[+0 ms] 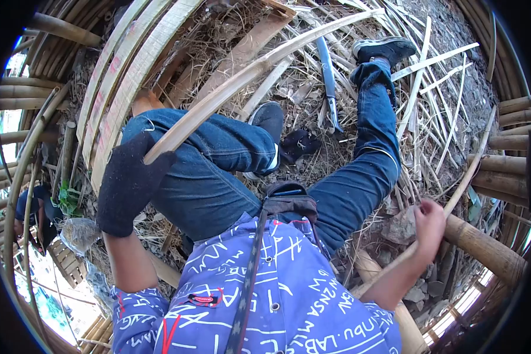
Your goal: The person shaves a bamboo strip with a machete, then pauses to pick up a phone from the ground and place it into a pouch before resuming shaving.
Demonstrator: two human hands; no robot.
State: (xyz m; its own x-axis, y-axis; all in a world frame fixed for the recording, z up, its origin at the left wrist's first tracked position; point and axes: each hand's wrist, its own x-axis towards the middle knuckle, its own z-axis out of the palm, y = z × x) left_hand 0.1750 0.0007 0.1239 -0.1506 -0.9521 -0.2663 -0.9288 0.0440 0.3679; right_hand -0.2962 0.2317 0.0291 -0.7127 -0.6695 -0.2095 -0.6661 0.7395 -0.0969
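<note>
My left hand (133, 183), in a black glove, is closed around the lower end of a long split bamboo strip (242, 79). The strip slants up and away to the right, across my bent knee. Out to the right, my bare right hand (429, 227) is raised with its fingers curled; anything in them is too small or hidden to make out. Near that hand are a thin bamboo strip (471, 165), a thick bamboo pole (484, 248) and a stone (400, 227).
Several wide bamboo slats (121, 76) lean on my left. Between my legs lie a long blue tool (326, 68) with a dark end and a black cloth item (301, 144). Shavings and thin strips (419, 82) litter the ground. Another person (35, 215) is at far left.
</note>
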